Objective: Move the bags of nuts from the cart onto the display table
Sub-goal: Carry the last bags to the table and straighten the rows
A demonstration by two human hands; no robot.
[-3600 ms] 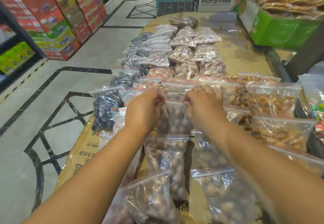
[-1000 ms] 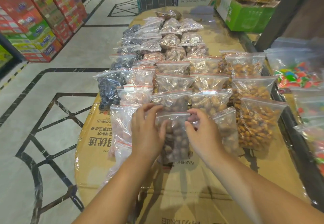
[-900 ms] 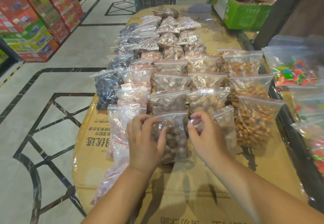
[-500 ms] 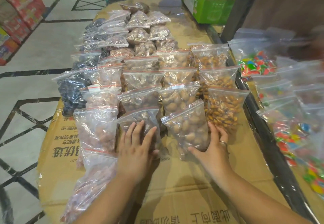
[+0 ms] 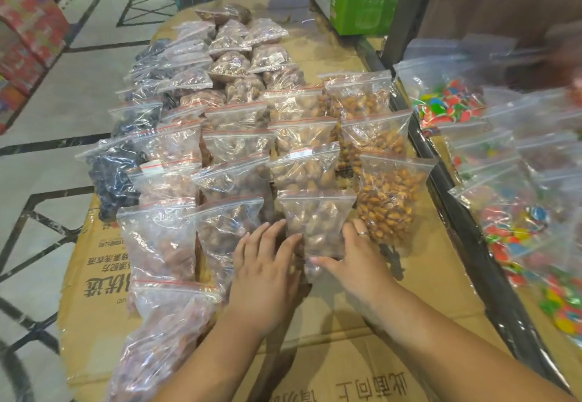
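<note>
Rows of clear zip bags of nuts lie on the display table [image 5: 330, 357], which is covered with flattened cardboard. The nearest bag of pale nuts [image 5: 316, 217] lies in the third column. My left hand [image 5: 264, 272] rests flat against its left lower edge with straight fingers, partly over the neighbouring brown-nut bag [image 5: 225, 228]. My right hand [image 5: 354, 260] presses its right side, with the thumb along the bottom edge. The cart is out of view.
A bag of orange nuts [image 5: 390, 200] sits just right of my right hand. A black rail [image 5: 456, 222] borders the table on the right, with bags of colourful candy [image 5: 510, 222] beyond. Dark-fruit bags [image 5: 113, 175] line the left edge. Green box [image 5: 362, 8] at back.
Both hands set a brown-nut bag down in the near row. My left hand then shifted right to the pale-nut bag, which now lies straighter between both hands.
</note>
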